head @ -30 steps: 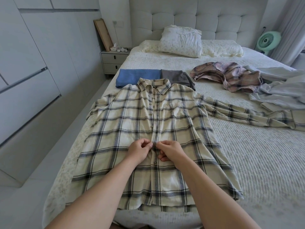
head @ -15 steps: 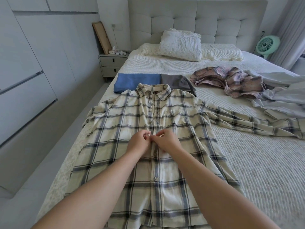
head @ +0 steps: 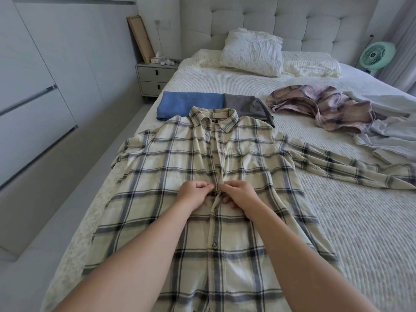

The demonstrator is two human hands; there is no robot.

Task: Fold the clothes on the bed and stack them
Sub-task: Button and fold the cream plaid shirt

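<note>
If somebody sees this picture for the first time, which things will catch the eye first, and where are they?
First the big cream plaid shirt, spread flat, front up, across the near part of the bed, with the left hand and right hand pinching its button strip at the middle. Behind its collar lie a folded blue garment and a folded grey one side by side; a crumpled pink plaid garment lies farther right.

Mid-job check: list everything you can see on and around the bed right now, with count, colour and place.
plaid shirt: 1, cream and navy, flat, near bed centre
blue garment: 1, folded, beyond collar
grey garment: 1, folded, beside blue
pink plaid garment: 1, crumpled, far right
pale grey clothes: heap, right edge
pillows: 2, white, headboard
nightstand: 1, grey, left of bed
fan: 1, green, right
left hand: pinching placket
right hand: pinching placket
</note>
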